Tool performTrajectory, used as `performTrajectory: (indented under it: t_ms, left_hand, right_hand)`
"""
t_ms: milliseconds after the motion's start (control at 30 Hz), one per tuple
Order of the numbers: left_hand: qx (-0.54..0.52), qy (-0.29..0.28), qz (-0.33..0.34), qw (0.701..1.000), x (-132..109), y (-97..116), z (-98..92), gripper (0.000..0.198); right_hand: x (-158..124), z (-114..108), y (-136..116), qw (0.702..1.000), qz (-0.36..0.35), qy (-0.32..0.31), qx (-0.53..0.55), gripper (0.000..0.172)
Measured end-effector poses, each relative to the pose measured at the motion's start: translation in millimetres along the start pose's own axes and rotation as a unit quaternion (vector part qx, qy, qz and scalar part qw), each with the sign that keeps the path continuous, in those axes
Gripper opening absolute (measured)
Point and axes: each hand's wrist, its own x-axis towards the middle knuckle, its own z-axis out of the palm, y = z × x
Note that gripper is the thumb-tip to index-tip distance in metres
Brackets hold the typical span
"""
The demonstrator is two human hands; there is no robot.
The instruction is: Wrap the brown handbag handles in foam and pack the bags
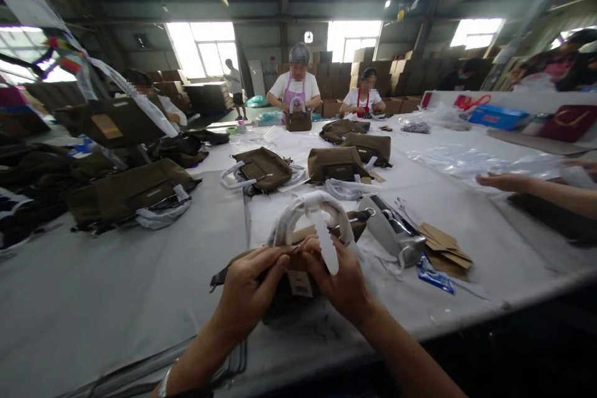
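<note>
The left hand (254, 283) and right hand (339, 278) are pinching an indistinct small piece (296, 249) over the brown bag (280, 306); slackening fingers could be letting it slip.

Left hand (249, 283) and right hand (345, 277) nearly meet at top of brown bag (282, 306), fingers pinched; what's between them too small to tell. White tag (300, 284) just below. Wrapped handles (283, 221) stand up. Right side of desk (172, 311): brown cards (445, 247), blue packet (435, 275). More bags (336, 163) beyond. Co-worker's hand (504, 182) far right, by clear plastic (466, 161).
</note>
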Motion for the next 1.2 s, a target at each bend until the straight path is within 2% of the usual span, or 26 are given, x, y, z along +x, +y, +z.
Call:
performTrajectory:
  t_ms: [67,133,267,367,500,700,833,1000,1200]
  left_hand:
    - [-0.018,0.004,-0.016,1.000,3.0,-0.6,1.1,0.021]
    - [-0.027,0.014,-0.024,0.999,5.0,-2.4,2.5,0.018]
    - [-0.008,0.037,-0.013,0.999,5.2,-7.5,6.0,0.010]
    - [0.014,0.054,0.002,0.998,2.6,-10.2,7.2,0.010]
    - [0.040,0.048,0.020,0.998,-0.6,-9.8,3.7,0.018]
    - [0.044,0.056,0.063,0.995,-1.8,-14.7,-1.9,0.020]
    - [0.025,0.053,0.027,0.998,-2.2,-17.4,-1.6,0.015]
    - [0.023,0.045,-0.008,0.999,-1.2,-8.7,-1.3,0.005]
    - [0.013,0.037,-0.008,0.999,-2.2,-7.4,1.6,0.009]
  right_hand:
    - [-4.8,0.7,-4.0,0.996,0.056,0.022,0.066,0.008]
    - [-7.9,1.5,-7.2,0.983,0.130,0.018,0.132,0.006]
    - [-7.8,2.6,-9.7,0.928,0.264,-0.012,0.264,0.010]
    - [-7.0,3.0,-8.9,0.887,0.313,-0.019,0.339,0.013]
    - [-8.7,3.8,-7.5,0.866,0.338,-0.022,0.369,0.015]
    - [-8.2,7.1,-6.4,0.873,0.329,-0.013,0.359,0.013]
    - [-7.5,8.9,-6.9,0.893,0.320,-0.023,0.315,0.012]
    - [-9.5,10.0,-9.4,0.916,0.287,-0.014,0.279,0.009]
    - [-11.0,12.9,-9.3,0.931,0.263,-0.006,0.253,0.011]
